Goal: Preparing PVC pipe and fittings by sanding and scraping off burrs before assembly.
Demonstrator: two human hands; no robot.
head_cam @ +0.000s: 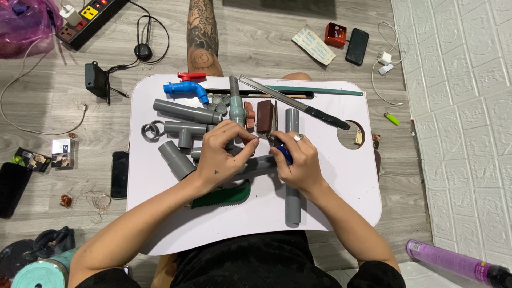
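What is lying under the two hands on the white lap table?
Under the left hand and right hand a grey pipe lies crosswise, and a green saw handle shows below the left wrist. Their middle parts are covered, and so is the white table beneath.

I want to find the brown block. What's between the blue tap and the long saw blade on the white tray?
In the head view, small grey caps and an upright grey pipe fitting lie between the blue tap and the saw blade.

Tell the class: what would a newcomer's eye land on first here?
Two hands, the left hand and right hand, meet at the middle of a white lap tray over grey pipe pieces. A bright blue tap lies at the tray's far left, a long saw beside it.
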